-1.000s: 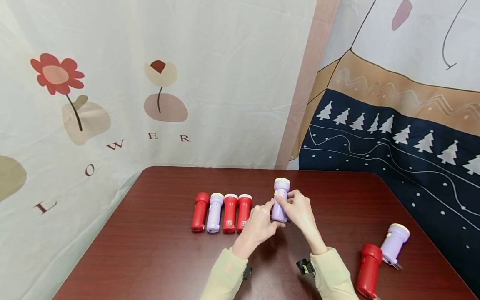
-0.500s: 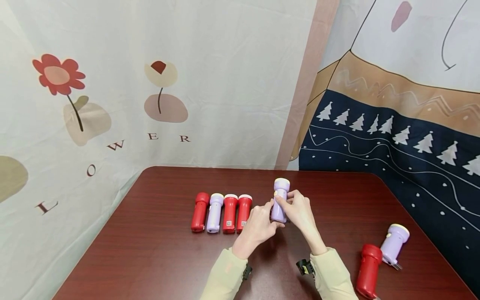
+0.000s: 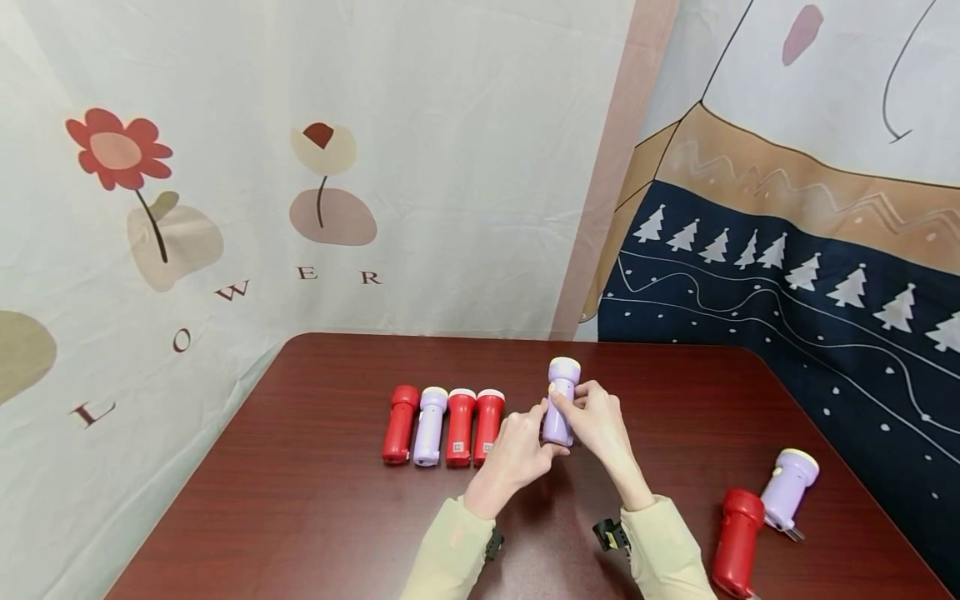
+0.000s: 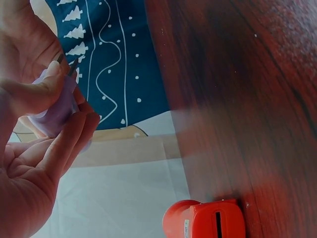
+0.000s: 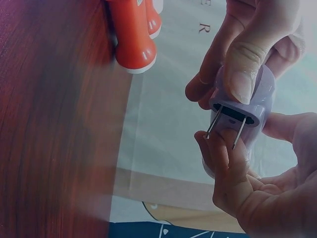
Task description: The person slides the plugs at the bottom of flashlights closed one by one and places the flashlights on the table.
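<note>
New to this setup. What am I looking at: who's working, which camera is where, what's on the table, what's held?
No robot: a person works with bare hands. The wide picture is from a camera on the head; the two close-ups are from the left and right wrists.

On the glossy reddish-brown table, a row lies left of centre: a red cylindrical plastic flashlight, a lavender one, then two red ones with white rims. At the right lie a second lavender one and a larger-looking red one.

The left hand and right hand both hold a lavender plastic flashlight; the right wrist view shows two thin metal prongs at its end.
</note>
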`<state>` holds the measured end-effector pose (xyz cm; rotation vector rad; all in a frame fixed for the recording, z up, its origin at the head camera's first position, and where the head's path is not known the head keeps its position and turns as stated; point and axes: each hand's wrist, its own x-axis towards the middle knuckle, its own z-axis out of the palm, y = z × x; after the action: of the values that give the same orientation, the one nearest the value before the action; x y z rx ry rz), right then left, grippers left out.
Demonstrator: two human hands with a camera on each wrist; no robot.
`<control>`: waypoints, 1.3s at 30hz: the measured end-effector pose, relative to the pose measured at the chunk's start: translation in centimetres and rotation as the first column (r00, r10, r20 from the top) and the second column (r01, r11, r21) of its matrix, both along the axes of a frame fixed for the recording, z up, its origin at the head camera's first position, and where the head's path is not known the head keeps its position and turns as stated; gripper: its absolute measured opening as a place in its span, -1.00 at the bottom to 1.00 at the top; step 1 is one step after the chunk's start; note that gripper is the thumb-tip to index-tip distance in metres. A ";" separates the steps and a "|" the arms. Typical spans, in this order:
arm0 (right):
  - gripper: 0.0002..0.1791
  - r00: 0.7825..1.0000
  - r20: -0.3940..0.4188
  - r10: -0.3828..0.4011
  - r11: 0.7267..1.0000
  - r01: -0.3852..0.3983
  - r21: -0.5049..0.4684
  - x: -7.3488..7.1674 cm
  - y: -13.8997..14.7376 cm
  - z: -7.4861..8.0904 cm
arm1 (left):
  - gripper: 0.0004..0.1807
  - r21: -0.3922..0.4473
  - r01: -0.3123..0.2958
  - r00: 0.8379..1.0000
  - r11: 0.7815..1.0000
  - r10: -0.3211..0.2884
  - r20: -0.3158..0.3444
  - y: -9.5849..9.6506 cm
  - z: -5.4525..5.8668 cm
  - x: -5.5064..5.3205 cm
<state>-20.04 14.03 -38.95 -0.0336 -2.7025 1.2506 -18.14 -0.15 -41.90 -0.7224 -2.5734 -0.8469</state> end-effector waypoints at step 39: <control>-0.54 1.000 -0.012 -0.021 1.000 0.021 0.022 0.2 -0.1 0.1 | -0.42 -0.032 -0.003 0.998 0.999 0.001 -0.066 0.1 -0.3 0.0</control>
<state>-19.87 13.98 -38.82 -0.0523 -2.6989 1.2109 -18.16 -0.05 -42.17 -0.7442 -2.5343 -0.7694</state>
